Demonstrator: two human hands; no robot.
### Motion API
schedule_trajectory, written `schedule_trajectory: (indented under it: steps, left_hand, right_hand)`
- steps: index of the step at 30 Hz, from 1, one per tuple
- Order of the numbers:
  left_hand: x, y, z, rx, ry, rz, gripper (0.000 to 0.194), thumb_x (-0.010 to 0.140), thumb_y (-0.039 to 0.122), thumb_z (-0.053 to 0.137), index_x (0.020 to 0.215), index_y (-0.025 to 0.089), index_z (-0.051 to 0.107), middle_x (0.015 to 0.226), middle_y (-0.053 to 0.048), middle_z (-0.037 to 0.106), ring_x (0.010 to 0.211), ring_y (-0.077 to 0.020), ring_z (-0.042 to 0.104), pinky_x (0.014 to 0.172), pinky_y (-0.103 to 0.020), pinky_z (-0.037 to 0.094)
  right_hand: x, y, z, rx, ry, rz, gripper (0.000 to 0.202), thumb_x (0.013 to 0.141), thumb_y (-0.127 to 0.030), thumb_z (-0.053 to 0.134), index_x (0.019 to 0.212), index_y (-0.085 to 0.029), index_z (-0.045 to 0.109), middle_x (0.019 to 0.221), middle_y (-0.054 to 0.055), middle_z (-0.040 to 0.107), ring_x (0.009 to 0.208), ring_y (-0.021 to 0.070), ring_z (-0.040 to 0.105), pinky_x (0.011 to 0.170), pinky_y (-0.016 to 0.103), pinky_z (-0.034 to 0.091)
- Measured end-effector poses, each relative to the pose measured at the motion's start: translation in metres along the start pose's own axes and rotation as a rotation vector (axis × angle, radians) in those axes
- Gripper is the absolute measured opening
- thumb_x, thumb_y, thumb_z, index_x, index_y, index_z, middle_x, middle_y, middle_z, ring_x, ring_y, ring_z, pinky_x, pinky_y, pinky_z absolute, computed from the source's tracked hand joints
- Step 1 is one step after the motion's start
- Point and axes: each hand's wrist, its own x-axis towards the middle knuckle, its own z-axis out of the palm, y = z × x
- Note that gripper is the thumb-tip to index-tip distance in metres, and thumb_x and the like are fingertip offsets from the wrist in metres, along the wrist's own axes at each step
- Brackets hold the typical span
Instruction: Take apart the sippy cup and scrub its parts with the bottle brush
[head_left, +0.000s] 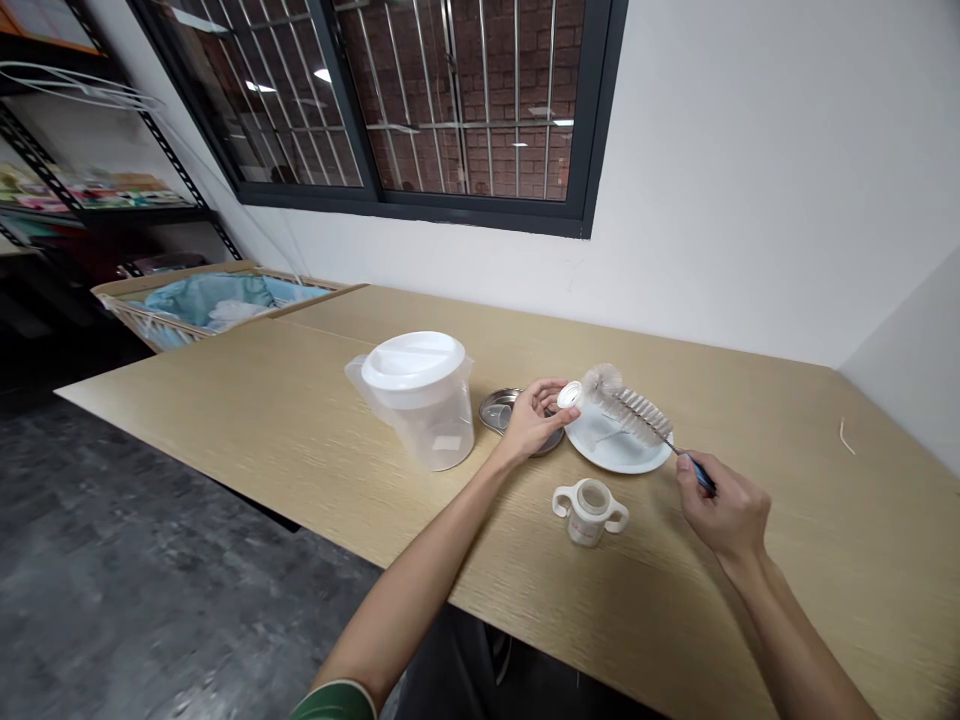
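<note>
Between the fingers of my left hand [536, 418] is a small white bottle cap [570, 395], its round face turned toward me. My right hand [726, 505] is closed around the dark blue handle of a bottle brush [637, 415]. The brush's pale bristle tip is right beside the cap; whether they touch I cannot tell. Under the brush lies a white plate [626, 455]. Nearer to me stands an uncapped baby bottle [589, 515] with two side handles. Partly behind my left hand sits a metal tray [491, 400] with a small clear piece in it.
A translucent pitcher [431, 415] with a white lid stands left of my left hand. On the wooden table [315, 440], a short pale strip [846, 437] lies at the far right. A lined crib-like basket [217, 295] adjoins the table at back left, beneath a window [465, 110].
</note>
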Motion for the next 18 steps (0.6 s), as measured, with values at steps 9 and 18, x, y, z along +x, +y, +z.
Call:
schedule_trajectory:
  steps: [9, 18]
  left_hand:
    - [-0.0012, 0.0031, 0.002, 0.019, -0.033, -0.005, 0.056, 0.063, 0.029, 0.09, 0.108, 0.015, 0.061, 0.108, -0.01, 0.067, 0.094, -0.016, 0.062, 0.085, -0.028, 0.046]
    - [-0.0013, -0.0002, 0.001, 0.06, -0.07, -0.004, 0.052, 0.066, 0.031, 0.088, 0.109, 0.016, 0.062, 0.107, -0.01, 0.068, 0.092, -0.0155, 0.063, 0.084, -0.026, 0.046]
  right_hand:
    - [-0.0005, -0.003, 0.0007, 0.028, -0.024, 0.023, 0.028, 0.094, -0.033, 0.053, 0.086, -0.015, 0.073, 0.051, -0.003, 0.054, 0.046, 0.008, 0.049, 0.05, 0.022, 0.031]
    - [-0.0005, -0.0058, -0.0003, 0.063, -0.05, 0.014, 0.027, 0.094, -0.033, 0.053, 0.087, -0.016, 0.073, 0.054, -0.003, 0.057, 0.047, 0.0084, 0.051, 0.051, 0.023, 0.032]
